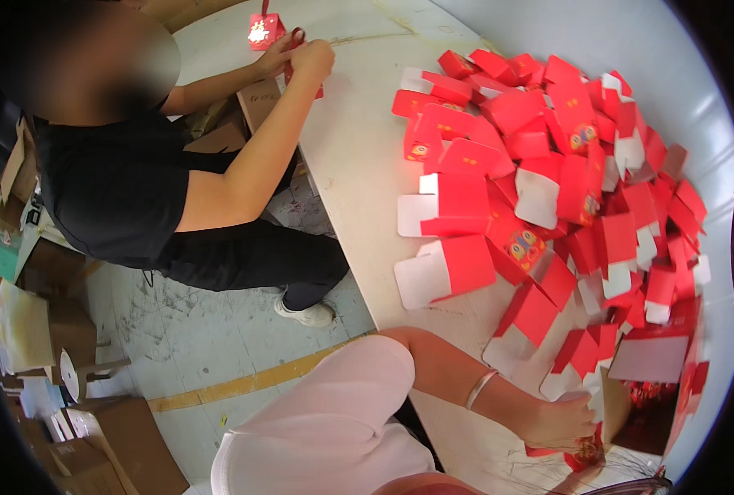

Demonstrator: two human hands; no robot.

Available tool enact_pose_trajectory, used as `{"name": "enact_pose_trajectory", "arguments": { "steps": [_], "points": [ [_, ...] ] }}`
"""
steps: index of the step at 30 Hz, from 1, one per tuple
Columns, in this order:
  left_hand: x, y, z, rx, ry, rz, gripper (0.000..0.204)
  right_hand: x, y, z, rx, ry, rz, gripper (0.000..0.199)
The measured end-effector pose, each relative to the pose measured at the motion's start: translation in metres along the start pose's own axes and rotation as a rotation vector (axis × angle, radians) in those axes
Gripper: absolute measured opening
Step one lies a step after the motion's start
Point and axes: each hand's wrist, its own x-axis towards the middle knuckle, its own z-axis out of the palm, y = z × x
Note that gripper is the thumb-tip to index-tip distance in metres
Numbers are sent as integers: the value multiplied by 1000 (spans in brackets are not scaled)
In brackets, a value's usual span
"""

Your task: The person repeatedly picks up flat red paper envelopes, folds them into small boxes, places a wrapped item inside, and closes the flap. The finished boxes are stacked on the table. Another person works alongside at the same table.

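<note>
My left hand [558, 422], with a bracelet at its wrist, is at the lower right with its fingers curled closed. It grips a small red patterned paper box [585, 452] by its upper side. Below that box a bit of skin shows, seemingly my right hand [580, 480], but its fingers are mostly hidden at the dark lower rim. Close beside sits an open brown carton [618, 412] with small red items [649, 393] inside. Beyond my hands spreads a big heap of red paper boxes [540, 148], many with white flaps standing open.
Across the table [350, 165] at the upper left a co-worker [128, 181] in black holds a red box with a ribbon [298, 35]. Another red box [265, 31] stands near those hands. A pale wall [631, 41] bounds the heap. Cartons [128, 437] stand on the floor at left.
</note>
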Motion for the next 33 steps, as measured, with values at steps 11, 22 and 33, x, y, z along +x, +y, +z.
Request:
{"name": "enact_pose_trajectory", "arguments": {
  "steps": [11,22,33],
  "points": [
    [9,47,23,251,108,212,11,-55,27,70,-319,-240,-450,59],
    [15,57,24,-216,70,80,69,-92,51,72,-248,-103,-307,68],
    [13,68,83,-1264,-83,-616,88,-64,33,17,-798,89,-615,57]
  ]
}}
